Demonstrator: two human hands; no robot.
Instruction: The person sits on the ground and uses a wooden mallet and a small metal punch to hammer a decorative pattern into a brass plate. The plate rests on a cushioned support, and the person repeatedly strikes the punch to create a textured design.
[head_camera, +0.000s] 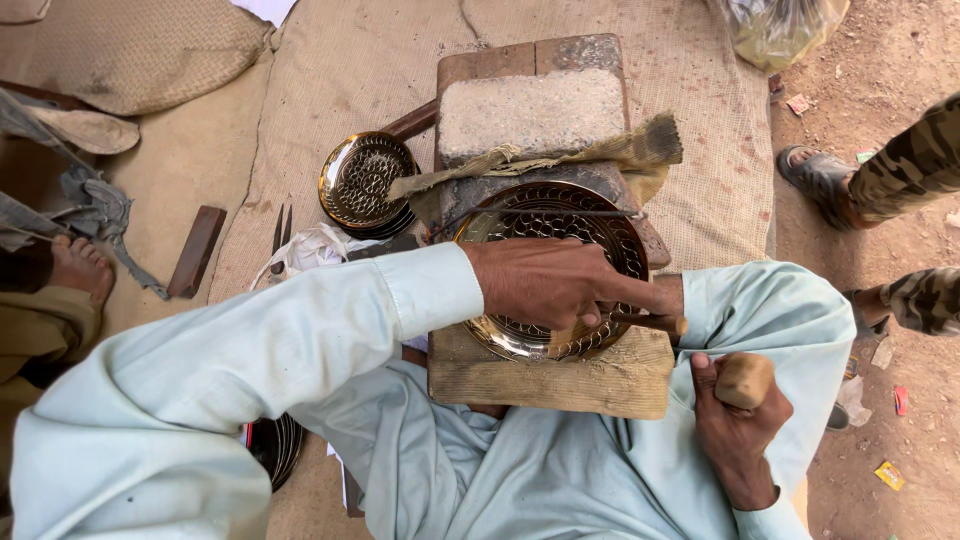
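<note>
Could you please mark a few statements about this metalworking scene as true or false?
1. The left hand rests on the brass plate. True.
2. The right hand is empty. False: it grips a wooden mallet.
3. The brass plate lies on bare ground. False: it sits on a wooden block.
4. A second brass plate lies on the mat. True.
5. The left hand holds a thin tool. True.
</note>
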